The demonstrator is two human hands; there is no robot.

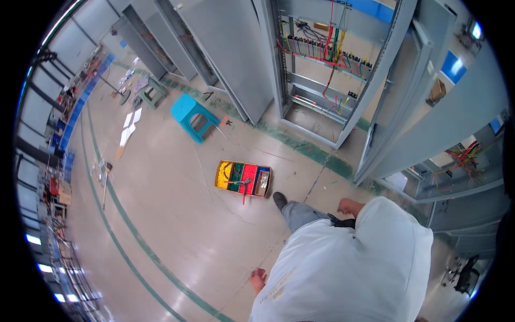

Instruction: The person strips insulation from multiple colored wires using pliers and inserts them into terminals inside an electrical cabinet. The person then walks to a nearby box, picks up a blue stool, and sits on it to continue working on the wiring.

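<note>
My left hand (258,279) hangs beside my white shirt, its fingers loosely bent and slightly apart, with nothing seen in it. At my other side, my right hand (350,207) is held near my waist. Its fingers are mostly turned out of sight. On the floor ahead of my shoe (279,200) lies a shallow cardboard box (257,196), apart from both hands. Its sections hold small yellow pieces (224,174), green pieces (235,172) and red pieces (249,173). Pliers with red handles (245,184) rest across the top.
A teal stool (189,110) stands beyond the box, with a grey-green stool (153,92) farther left. An open grey cabinet (346,126) with red, green and yellow wires stands ahead right. A cabinet door (394,107) swings outward. Papers (127,129) and a broom (107,170) lie left.
</note>
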